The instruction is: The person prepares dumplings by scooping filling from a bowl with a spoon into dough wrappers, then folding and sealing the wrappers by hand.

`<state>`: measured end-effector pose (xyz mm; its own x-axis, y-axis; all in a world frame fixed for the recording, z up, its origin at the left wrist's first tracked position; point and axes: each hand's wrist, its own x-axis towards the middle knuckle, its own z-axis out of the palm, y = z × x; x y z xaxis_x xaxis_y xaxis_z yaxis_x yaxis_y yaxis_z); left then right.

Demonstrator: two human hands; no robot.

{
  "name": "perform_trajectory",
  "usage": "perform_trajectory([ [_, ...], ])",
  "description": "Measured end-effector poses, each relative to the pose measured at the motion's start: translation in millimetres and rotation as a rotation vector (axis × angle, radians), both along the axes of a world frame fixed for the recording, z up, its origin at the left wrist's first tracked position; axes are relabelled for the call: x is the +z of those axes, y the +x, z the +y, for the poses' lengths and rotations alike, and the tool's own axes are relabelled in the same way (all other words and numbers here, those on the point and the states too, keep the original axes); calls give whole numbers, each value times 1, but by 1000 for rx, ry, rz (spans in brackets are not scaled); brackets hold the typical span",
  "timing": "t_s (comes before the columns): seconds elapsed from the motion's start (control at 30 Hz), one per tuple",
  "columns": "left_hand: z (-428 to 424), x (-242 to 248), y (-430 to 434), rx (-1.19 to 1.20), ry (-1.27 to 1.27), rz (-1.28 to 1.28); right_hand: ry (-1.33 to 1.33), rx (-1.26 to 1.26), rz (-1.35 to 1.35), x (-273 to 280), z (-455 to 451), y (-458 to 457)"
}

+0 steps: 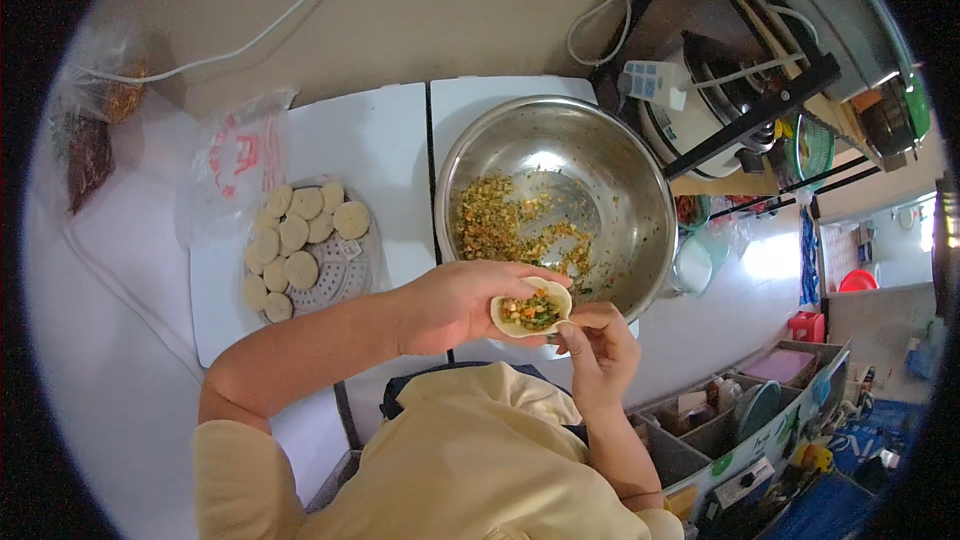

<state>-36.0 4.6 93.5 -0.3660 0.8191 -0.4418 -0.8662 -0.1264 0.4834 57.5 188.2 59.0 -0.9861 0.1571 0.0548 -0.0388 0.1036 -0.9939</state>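
Observation:
A round dough wrapper (501, 325) is cupped in my left hand (457, 307), and a mound of chopped vegetable filling (531, 312) lies inside it. My right hand (604, 349) pinches the wrapper's right edge between thumb and fingers. Both hands are over the near rim of a wide stainless steel bowl (637, 217). More of the chopped filling (487, 221) is spread along the bowl's left side and bottom. To the left, several round, flat dough pieces (302, 270) lie on a perforated steamer plate (337, 277).
A clear plastic bag with red print (240, 150) lies behind the steamer plate. The white table (367, 135) has a dark seam. At right are a black-framed shelf (750, 116), a white power strip (654, 82) and a rice cooker (694, 135). Divided storage bins (705, 420) stand at lower right.

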Motion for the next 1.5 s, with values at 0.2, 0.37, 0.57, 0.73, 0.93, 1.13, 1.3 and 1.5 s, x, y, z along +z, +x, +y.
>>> perform_trajectory([
  [0.2,3,4,8,-32,-7,205,210,79,169,7,1,-5],
  [0.37,8,2,9,-95,-163,322,214,49,196,11,-7,-3],
  [0.57,10,-9,11,-57,-202,390,267,-6,58,14,-10,-2],
  [0.73,14,-2,9,-75,-243,274,437,21,193,9,-5,-2],
  [0.93,11,-11,5,-83,-168,105,453,71,258,15,-4,-5],
  [1.13,9,-6,2,-177,-205,179,465,184,217,18,-1,-11],
  [1.3,10,-3,3,38,-174,38,161,-34,35,17,-4,-3],
  [1.5,17,-4,33,178,-56,289,365,-73,137,21,-7,-3],
])
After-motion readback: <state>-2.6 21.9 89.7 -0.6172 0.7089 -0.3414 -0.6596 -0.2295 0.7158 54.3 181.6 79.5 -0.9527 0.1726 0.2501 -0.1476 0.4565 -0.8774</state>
